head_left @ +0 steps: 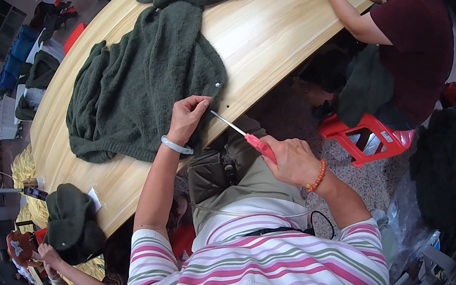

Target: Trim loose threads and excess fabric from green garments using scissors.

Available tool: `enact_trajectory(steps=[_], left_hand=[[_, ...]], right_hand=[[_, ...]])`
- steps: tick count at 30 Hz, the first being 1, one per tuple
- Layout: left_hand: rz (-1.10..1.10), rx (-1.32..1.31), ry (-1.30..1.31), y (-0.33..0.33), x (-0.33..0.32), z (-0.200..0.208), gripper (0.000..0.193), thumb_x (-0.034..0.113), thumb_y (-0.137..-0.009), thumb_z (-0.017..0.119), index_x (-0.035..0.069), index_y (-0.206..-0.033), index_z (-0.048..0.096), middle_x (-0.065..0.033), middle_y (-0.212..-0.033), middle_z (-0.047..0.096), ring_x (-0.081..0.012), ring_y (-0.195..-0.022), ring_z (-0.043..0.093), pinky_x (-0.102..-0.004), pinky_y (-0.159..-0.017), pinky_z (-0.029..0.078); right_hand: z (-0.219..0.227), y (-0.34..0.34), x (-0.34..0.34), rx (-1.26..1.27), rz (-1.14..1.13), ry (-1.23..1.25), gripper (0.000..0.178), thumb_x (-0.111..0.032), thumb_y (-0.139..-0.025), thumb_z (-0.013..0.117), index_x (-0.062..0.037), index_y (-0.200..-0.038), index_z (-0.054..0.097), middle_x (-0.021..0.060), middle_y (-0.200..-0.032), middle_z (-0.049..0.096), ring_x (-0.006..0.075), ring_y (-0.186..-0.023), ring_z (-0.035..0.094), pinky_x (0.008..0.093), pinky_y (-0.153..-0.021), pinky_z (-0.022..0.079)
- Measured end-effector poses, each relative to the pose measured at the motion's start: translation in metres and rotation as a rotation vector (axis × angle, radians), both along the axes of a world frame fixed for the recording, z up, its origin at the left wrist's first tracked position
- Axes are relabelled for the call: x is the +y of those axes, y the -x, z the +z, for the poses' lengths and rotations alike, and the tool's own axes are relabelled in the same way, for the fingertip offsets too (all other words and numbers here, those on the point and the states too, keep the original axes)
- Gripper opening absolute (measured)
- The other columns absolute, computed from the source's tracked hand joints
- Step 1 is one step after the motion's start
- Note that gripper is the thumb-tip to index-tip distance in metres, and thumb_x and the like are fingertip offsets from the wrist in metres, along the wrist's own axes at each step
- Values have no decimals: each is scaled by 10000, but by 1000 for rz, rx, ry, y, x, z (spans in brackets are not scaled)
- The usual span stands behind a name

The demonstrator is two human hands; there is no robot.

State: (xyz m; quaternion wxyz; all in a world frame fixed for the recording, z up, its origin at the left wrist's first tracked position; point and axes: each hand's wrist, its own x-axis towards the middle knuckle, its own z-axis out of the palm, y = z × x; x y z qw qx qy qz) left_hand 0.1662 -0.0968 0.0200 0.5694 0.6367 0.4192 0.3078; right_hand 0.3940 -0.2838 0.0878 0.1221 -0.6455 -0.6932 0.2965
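A dark green knitted sweater point(150, 72) lies spread and rumpled on the pale wooden table point(267, 36), with a small shiny stud point(217, 84) near its right edge. My left hand point(186, 117) is over that edge, just below the stud, thumb and fingertips pinched together. What they pinch is too small to make out. To its right, my right hand point(294, 159) is wrapped round the red handle of a tool point(253, 141) with a thin metal shaft. The shaft's tip points at my left fingertips, a little apart from them.
Across the table's right end sits a person in a dark red shirt point(410, 49), beside a red plastic stool point(365, 139). Another person's hands point(50, 257) are at a dark green knit piece point(71, 222) at lower left. Dark garments point(449, 170) are heaped at far right.
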Motion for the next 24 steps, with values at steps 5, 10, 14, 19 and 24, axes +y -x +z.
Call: enact_trajectory(steps=[5, 10, 14, 19, 24], left_hand=[[-2, 133, -152, -4, -17, 13, 195, 55, -933, 577, -28, -1088, 661, 19, -890, 661, -43, -815, 558, -198, -727, 457], [139, 260, -609, 9, -55, 34, 289, -46, -810, 626, 32, -1088, 637, -100, -926, 600, -175, -673, 585, -262, -628, 481], [114, 393, -505, 23, -79, 29, 247, -67, -797, 640, 1, -1035, 635, -65, -843, 571, -108, -606, 517, -253, -578, 443], [104, 468, -657, 19, -72, 22, 217, -41, -771, 658, -4, -983, 629, -92, -842, 561, -171, -572, 526, -278, -569, 455], [53, 474, -539, 20, -59, 18, 122, -10, -773, 657, 6, -879, 598, -62, -711, 572, -124, -560, 535, -274, -546, 444]], right_hand=[[-1, -2, 1, 56, -60, -85, 313, -253, -865, 596, -82, -1119, 531, 230, -798, 651, 414, -786, 643, 498, -737, 500], [1, -12, -8, 46, -113, -93, 319, -227, -850, 604, -84, -1124, 527, 225, -785, 649, 421, -771, 638, 504, -725, 501], [-4, -8, -14, 38, -60, -95, 336, -216, -851, 596, -81, -1149, 521, 225, -781, 648, 420, -770, 638, 509, -724, 500], [-2, 2, -21, 45, 16, -100, 324, -213, -862, 578, -84, -1153, 518, 214, -764, 648, 410, -751, 641, 506, -712, 502], [-5, 9, -24, -22, 107, -93, 272, -213, -870, 568, -90, -1106, 512, 209, -728, 636, 397, -719, 640, 494, -684, 499]])
